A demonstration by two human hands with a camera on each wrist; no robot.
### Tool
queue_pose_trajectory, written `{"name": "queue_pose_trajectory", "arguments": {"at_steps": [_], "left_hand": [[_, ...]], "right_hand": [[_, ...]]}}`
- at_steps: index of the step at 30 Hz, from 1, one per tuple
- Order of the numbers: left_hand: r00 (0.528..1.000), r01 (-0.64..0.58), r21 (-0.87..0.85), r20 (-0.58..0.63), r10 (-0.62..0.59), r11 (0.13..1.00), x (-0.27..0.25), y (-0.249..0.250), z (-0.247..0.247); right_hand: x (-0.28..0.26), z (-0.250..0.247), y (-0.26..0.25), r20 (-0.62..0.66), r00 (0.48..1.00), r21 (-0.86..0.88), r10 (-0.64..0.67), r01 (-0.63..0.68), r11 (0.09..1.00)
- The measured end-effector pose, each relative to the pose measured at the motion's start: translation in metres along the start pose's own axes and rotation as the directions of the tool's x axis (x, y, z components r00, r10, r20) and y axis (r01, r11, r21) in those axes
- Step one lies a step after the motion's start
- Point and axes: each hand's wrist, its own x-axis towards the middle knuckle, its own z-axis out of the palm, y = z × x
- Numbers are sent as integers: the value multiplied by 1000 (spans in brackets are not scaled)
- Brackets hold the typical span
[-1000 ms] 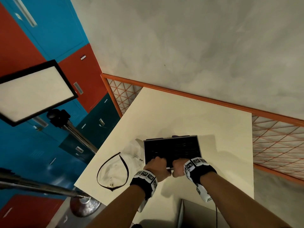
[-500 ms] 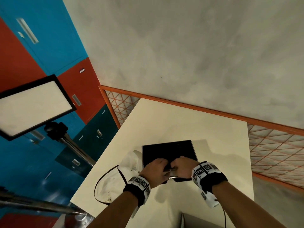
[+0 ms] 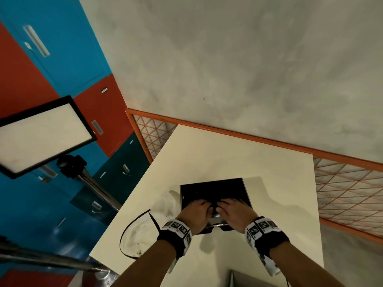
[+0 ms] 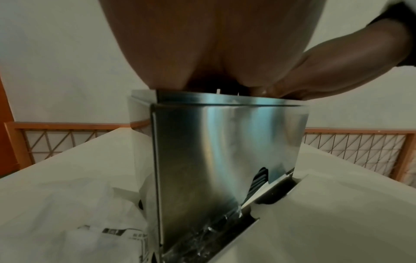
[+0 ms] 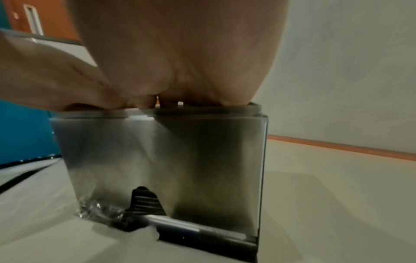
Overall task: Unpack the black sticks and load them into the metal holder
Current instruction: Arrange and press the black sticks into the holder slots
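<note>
The metal holder (image 3: 247, 195) stands on the table, a shiny steel box (image 4: 225, 151) with an open top. Black sticks (image 3: 211, 191) fill the opening and also show through the cut-out low on the front (image 5: 144, 199). My left hand (image 3: 196, 211) and right hand (image 3: 234, 211) lie side by side on the holder's near edge. Their fingers reach forward over the rim onto the sticks. From the wrist views my left palm (image 4: 202, 53) and right palm (image 5: 180, 53) rest on the top rim; the fingertips are hidden.
A white plastic bag with a black edge (image 3: 141, 230) lies left of the holder on the cream table (image 3: 228, 154). Crumpled clear wrap (image 4: 202, 236) sits at the holder's foot. A light panel on a stand (image 3: 41, 135) is at the left, an orange mesh rail (image 3: 342, 193) behind.
Both hands were curled together at the holder's near edge; now their fingers stretch forward over the sticks in the top. The head view has tilted upward.
</note>
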Motion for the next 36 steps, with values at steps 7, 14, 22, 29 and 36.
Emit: {"name": "queue_pose_trajectory", "arguments": {"at_steps": [7,14,22,29,36], "left_hand": [[853,382,-49,-366,-373,923,-23,-23,-32],[845,535,81,-43,-533,841,-8,-30,-38],[861,497,25,-144,-489,868,-31,-22,-31],[815,555,-155,-93,-571,817,-48,-21,-22],[816,522,-239,-139,-561,819,-44,-17,-20]], "right_hand": [[-12,-34,39,-328,848,241,416,-350,905],[14,-49,49,100,884,239,457,-467,851],[-15,-52,38,-16,900,157,436,-429,890],[-11,-81,2,-156,926,7,343,-346,938],[-11,-65,22,-125,915,102,383,-372,923]]}}
